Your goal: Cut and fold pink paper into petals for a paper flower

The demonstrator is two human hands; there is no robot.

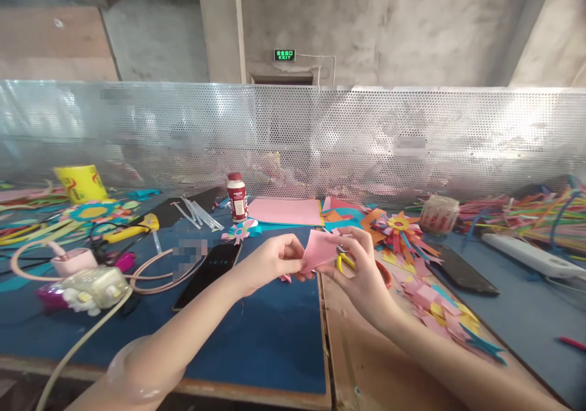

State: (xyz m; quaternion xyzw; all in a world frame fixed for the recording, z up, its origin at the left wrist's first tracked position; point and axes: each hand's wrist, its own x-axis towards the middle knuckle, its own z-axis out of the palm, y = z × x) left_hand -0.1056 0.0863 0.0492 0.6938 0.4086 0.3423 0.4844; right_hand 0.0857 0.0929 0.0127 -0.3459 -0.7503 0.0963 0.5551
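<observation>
A small pink paper piece (pixel 319 250) is held up between my two hands above the table's middle. My left hand (pixel 284 257) pinches its left lower edge. On the other side, my right hand (pixel 354 253) grips its right edge. Scissors with yellow and red-orange handles (pixel 384 273) show behind and beside my right hand; whether that hand touches them is unclear. A bit of pink paper (pixel 285 278) lies under my left hand. Beyond the hands is a large pink sheet (pixel 286 211) over blue paper.
A red-capped bottle (pixel 237 197) stands behind a paper flower (pixel 240 231). Phones (pixel 208 273) (pixel 464 269) lie left and right. Paper scraps (pixel 434 301) spread at right. Chargers and cables (pixel 94 286) sit left. A perforated metal panel (pixel 284 136) borders the back.
</observation>
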